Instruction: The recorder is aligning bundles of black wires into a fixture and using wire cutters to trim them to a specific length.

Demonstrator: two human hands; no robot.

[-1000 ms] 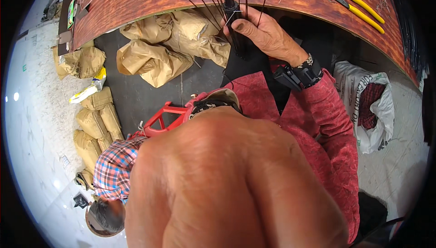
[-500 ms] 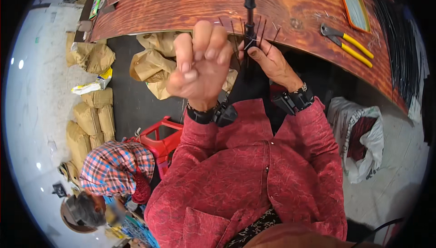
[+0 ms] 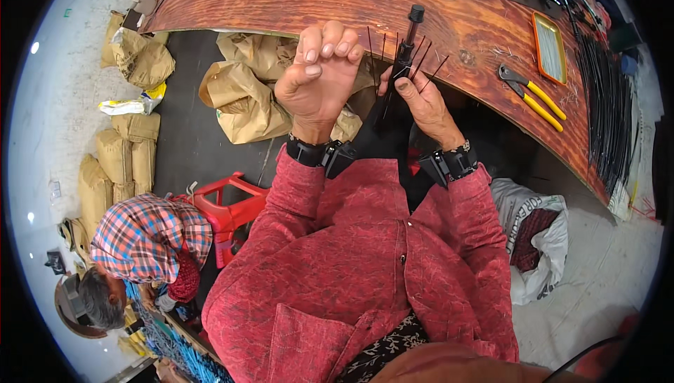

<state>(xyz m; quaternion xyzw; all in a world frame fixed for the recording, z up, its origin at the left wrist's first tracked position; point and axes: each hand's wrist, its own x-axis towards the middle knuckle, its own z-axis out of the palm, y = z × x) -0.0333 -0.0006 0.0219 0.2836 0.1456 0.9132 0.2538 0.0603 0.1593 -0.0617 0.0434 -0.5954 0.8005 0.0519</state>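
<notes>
Right hand point(image 3: 430, 108) grips the black ribbed shaft point(image 3: 403, 60), tilted, its top overlapping the near edge of the wooden table point(image 3: 295, 11) in view; left hand point(image 3: 321, 77) raised beside it, fingers loosely bent, not closed up, with visible space between the two. Wood grain shows leftward; rightward, yellow-handled pliers point(image 3: 531, 97), orange-rimmed tray point(image 3: 539, 42) and black rods point(image 3: 609, 113) crowd the side. Brown paper bags point(image 3: 242, 106) lie below left, red stool point(image 3: 228, 204) near left sleeve, white sack point(image 3: 544, 232) near right sleeve.
</notes>
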